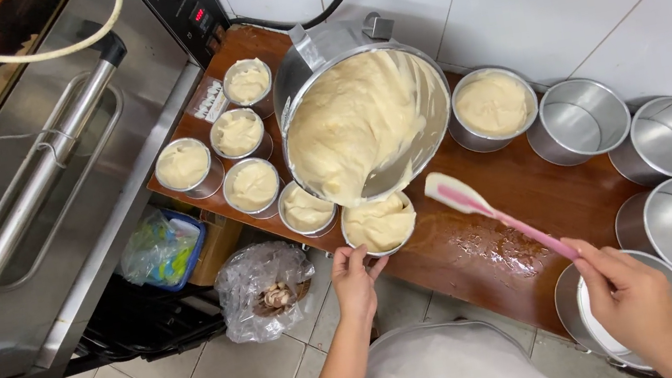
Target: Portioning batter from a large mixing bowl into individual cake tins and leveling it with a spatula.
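Observation:
A big steel mixing bowl point(432, 97) lies tilted toward me on the wooden bench point(485, 224), full of pale yellow batter point(348, 124). Right under its lip stands a small round tin point(378, 225), heaped with batter. My left hand point(355, 283) grips that tin's near rim at the bench edge. My right hand point(632, 297) holds the handle of a pink and white spatula point(455, 192), whose blade hovers just right of the bowl's lip, smeared with batter.
Several filled tins point(237, 133) stand left of the bowl, and another filled tin point(492, 106) stands to its right. Several empty tins point(585, 115) crowd the bench's right end. A steel oven point(40, 191) is on the left. Plastic bags point(266, 288) lie on the tiled floor.

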